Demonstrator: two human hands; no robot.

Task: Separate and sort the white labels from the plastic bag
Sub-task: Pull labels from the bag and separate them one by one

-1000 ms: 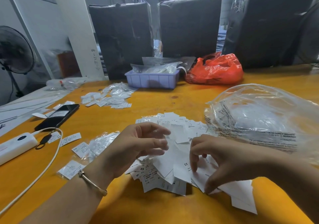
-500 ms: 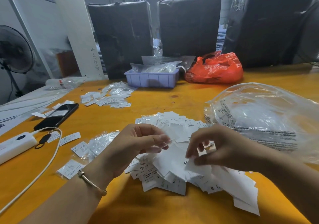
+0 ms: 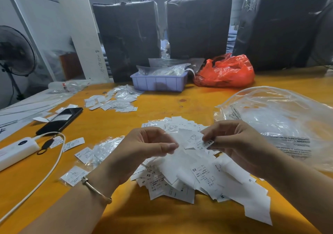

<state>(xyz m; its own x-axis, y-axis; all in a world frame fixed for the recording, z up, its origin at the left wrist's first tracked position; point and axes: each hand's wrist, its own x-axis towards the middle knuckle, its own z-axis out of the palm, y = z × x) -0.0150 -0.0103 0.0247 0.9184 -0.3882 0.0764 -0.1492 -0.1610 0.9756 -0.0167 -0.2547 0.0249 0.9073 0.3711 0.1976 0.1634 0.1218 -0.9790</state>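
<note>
Fingers of my right hand [image 3: 232, 143] pinch one white label [image 3: 193, 140] at its right end, where the letters XS are printed; thumb and forefinger are pressed together on it, and the other fingers curl under. On my left hand [image 3: 144, 149] the thumb and the curled fingers pinch the left edge of a thin clear sleeve around the same label, so the label is held between both hands, lifted a little above the pile.

From the head camera I see the pile of white labels [image 3: 194, 178] lying loose on the orange table [image 3: 162, 215] directly under my hands, many printed with XS, S or M. A big clear plastic bag [image 3: 281, 125] lies just to the right of the pile, puffed up, with printed warning text on it. A thin bangle [image 3: 95, 188] sits on my left wrist.

To the left of the pile lie some small clear sleeves with labels [image 3: 86, 154], then a white power bank [image 3: 16, 151] with a white cable [image 3: 45, 176], and a black phone [image 3: 60, 118] further back. A second scatter of labels [image 3: 111, 102] lies near the far side. Behind it stand a lilac plastic tray [image 3: 158, 83] holding clear bags and a red plastic bag [image 3: 225, 71], close beside each other.
</note>
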